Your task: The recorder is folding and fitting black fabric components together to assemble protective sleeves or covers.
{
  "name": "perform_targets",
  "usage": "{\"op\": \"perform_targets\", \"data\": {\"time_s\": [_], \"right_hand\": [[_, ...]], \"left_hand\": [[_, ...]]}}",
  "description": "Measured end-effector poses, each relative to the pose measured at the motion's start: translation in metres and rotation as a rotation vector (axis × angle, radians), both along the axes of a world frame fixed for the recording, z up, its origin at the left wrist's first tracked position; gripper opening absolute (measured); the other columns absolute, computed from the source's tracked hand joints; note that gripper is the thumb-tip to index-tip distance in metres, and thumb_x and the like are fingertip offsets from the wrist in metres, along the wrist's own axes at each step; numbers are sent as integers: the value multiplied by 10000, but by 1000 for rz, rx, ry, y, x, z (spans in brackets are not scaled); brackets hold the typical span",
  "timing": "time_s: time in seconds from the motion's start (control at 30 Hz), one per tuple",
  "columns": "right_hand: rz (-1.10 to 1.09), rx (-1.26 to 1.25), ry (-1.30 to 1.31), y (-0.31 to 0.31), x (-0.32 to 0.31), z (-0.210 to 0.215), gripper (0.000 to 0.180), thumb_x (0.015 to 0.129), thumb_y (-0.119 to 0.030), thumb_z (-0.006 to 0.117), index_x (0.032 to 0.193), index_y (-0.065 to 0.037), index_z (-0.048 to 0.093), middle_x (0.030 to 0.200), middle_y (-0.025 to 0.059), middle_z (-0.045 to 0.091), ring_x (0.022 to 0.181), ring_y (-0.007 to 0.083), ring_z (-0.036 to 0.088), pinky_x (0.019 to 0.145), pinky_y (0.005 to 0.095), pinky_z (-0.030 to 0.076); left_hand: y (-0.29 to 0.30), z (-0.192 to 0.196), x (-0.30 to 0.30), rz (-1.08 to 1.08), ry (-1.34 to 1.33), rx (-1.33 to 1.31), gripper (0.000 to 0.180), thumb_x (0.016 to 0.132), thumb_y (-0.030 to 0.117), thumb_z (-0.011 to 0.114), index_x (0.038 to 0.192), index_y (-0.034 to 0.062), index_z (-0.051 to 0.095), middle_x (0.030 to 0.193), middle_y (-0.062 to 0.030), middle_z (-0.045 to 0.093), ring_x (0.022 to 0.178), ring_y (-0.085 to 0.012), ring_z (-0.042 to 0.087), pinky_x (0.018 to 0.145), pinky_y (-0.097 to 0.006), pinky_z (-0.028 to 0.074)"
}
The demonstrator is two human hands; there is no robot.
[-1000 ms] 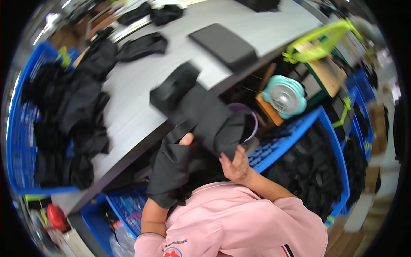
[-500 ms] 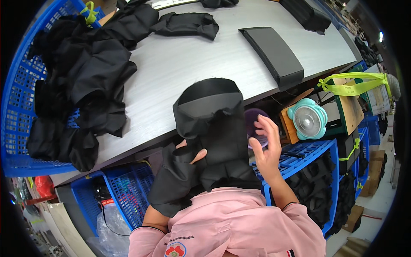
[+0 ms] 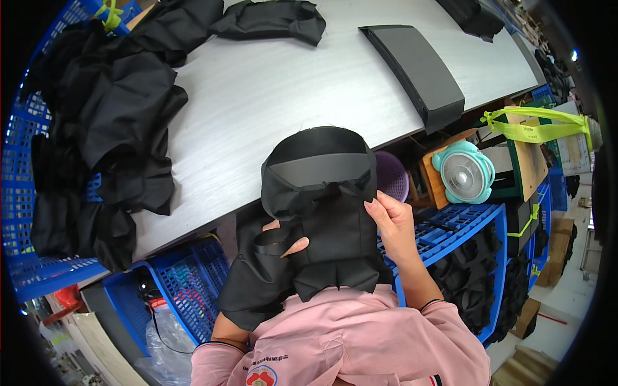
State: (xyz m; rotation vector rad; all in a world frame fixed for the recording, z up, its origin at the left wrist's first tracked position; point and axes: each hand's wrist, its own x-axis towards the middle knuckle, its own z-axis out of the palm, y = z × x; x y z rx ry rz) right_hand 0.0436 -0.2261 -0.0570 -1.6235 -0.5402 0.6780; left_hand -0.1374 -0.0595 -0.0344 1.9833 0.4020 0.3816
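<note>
In front of my chest is a black fabric piece [image 3: 335, 222], its wide rounded mouth facing away from me and a greyer panel showing inside. My left hand [image 3: 295, 246] grips its left side; the thumb and a bit of one finger show, the rest is under cloth. Loose black fabric [image 3: 248, 283] covers my left forearm, with a dark loop of strap or hem beside the thumb. At the right edge of the piece, my right hand [image 3: 393, 222] pinches the fabric between thumb and fingers.
Black fabric pieces [image 3: 129, 116] are heaped over a blue basket [image 3: 26, 167] on the left. A folded black panel [image 3: 418, 71] lies on the pale table [image 3: 238, 122]. Rightward stand a purple bin [image 3: 391, 174], a teal fan [image 3: 463, 175] and a blue crate [image 3: 470, 235] of black pieces.
My right hand has come in from the right, where it was open and apart, and now pinches the fabric's right edge. The left hand keeps its hold; the view has shifted slightly.
</note>
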Motion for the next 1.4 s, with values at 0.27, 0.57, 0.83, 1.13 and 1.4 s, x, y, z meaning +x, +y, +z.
{"op": "perform_targets", "data": {"time_s": [0.27,0.57,0.83,1.13,1.4], "right_hand": [[148,-148,371,-8,18,14,166,931,-155,700,843,-17,673,774,-52,580,713,26,491,644,217,416],[114,28,592,-9,17,-9,212,876,-123,742,1020,32,723,947,60,727,853,103,658,805,263,533],[218,185,1090,-2,11,-23,321,829,-128,790,1089,29,683,1027,107,727,890,154,703,817,284,562],[178,21,619,5,18,-5,284,847,-138,774,1046,43,684,985,84,721,867,138,684,809,281,562],[-108,-171,-271,-9,-14,-36,284,823,-196,810,828,-1,603,651,4,590,606,63,521,548,246,434]], "left_hand": [[4,7,0,-44,-60,225,408,622,-66,672,974,139,700,1037,-134,703,883,-356,653,790,-382,507],[8,-14,0,-79,-72,84,461,636,-59,730,1052,136,689,1113,-98,700,1014,-323,663,868,-364,513],[8,-17,8,-5,49,-1072,693,752,181,870,1335,-18,554,1324,-97,594,1216,-238,538,1056,-362,413],[-7,12,17,69,143,-825,392,867,123,733,1220,-18,635,1207,-120,663,1123,-241,609,994,-353,463],[-23,20,11,85,227,-312,292,875,122,706,1124,-27,682,1128,-129,699,1050,-247,654,944,-348,490]]}}
